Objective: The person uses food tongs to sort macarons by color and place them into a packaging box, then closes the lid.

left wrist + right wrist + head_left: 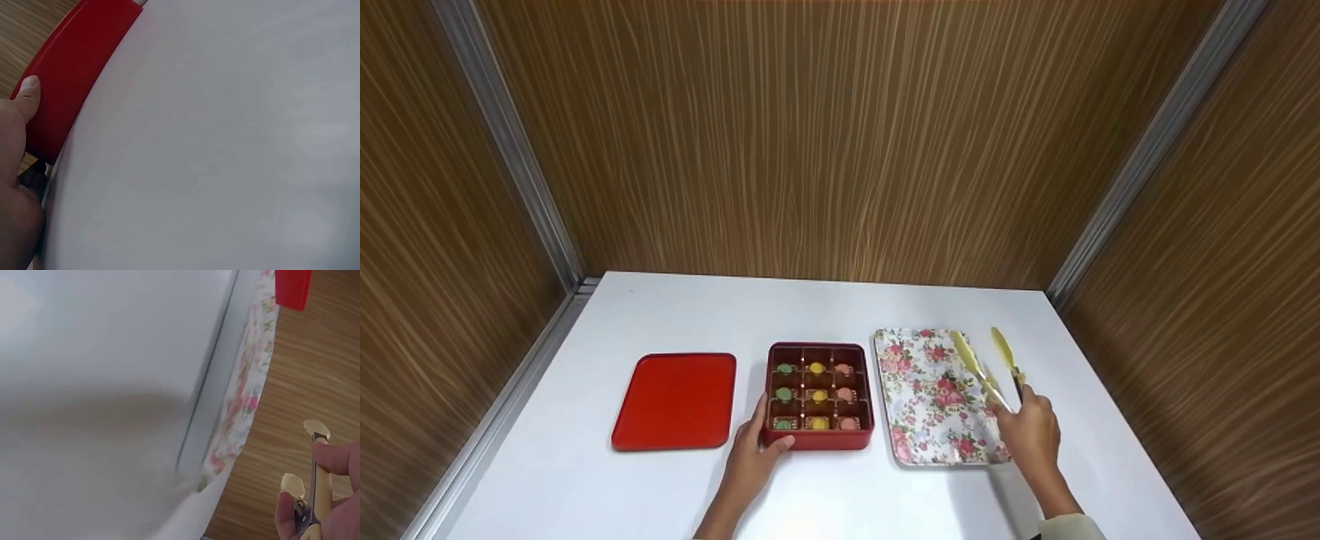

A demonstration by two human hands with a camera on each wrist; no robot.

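Observation:
A red box (819,440) stands mid-table, its brown divider split into square cells. Small round sweets in green, yellow (817,395) and pink sit there, one colour per column. At the box's front left corner my left hand (751,455) grips it, fingers along the left side and thumb (31,93) on the front wall. My right hand (1030,431) holds a pair of tongs (981,375) with yellow tips, arms spread apart and nothing between them. The tongs reach over the right edge of a floral tray (926,405), which bears no sweets.
To the left of the box lies a flat red lid (675,401). The white table (825,502) is bounded by wood-grain panels (810,142) at the back and both sides, with metal strips in the corners.

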